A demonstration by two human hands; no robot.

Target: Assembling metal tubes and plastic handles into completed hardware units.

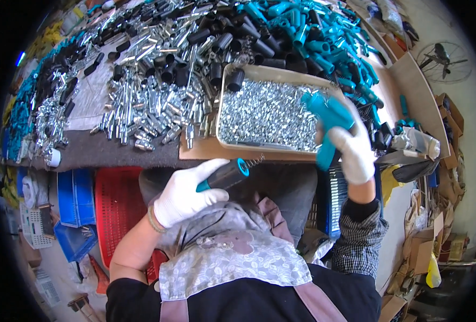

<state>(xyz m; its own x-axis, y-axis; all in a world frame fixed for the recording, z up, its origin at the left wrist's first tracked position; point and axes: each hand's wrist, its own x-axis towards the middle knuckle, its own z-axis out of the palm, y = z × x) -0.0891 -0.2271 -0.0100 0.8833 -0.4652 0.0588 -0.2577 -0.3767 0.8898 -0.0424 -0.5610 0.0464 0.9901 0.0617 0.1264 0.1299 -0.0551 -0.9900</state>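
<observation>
Nearest in the head view is a patterned apron [232, 268], below the tray [221, 107]. Lower left of the tray, the left hand [187, 193] curls round a black sleeve [224, 176], probably light, stiff, smooth: grip its barrel, sparing the springy coil [255, 160]. At the tray's right, the right hand [357, 155] closes on blurred teal parts [334, 112].

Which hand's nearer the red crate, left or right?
Left. The left hand, gripping a black tube, is over the lap just right of the red crate; the right hand, holding blurred teal plastic, is much farther right.
</observation>
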